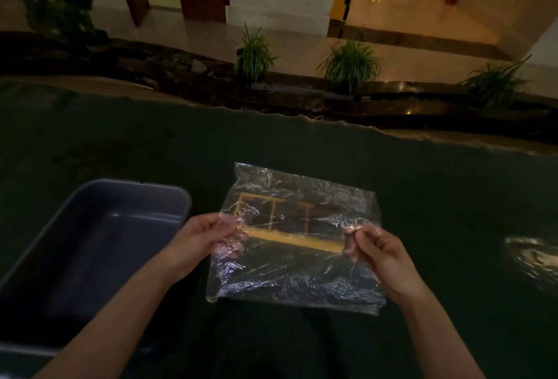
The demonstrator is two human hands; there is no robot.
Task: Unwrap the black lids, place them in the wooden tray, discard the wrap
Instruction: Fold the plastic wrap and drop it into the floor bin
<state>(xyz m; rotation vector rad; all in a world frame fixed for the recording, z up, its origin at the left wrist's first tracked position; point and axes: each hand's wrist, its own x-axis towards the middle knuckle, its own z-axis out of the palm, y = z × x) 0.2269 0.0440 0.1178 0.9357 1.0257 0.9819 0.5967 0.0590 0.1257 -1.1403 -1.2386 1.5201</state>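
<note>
Left hand: the left hand (208,235) reaches in from the near edge, fingers pinched on the left edge of the wrap (297,279).
Right hand: the right hand (377,250) pinches the right edge, thumb on top.
Wrap: a clear sheet held stretched between both hands, above the dark tabletop (453,197).
Wooden tray: the wooden tray (290,223) shows through the wrap, at the middle of the tabletop.
Black lids: hard to make out in the tray.
Grey bin: the grey bin (99,246) stands at the left edge.
</note>
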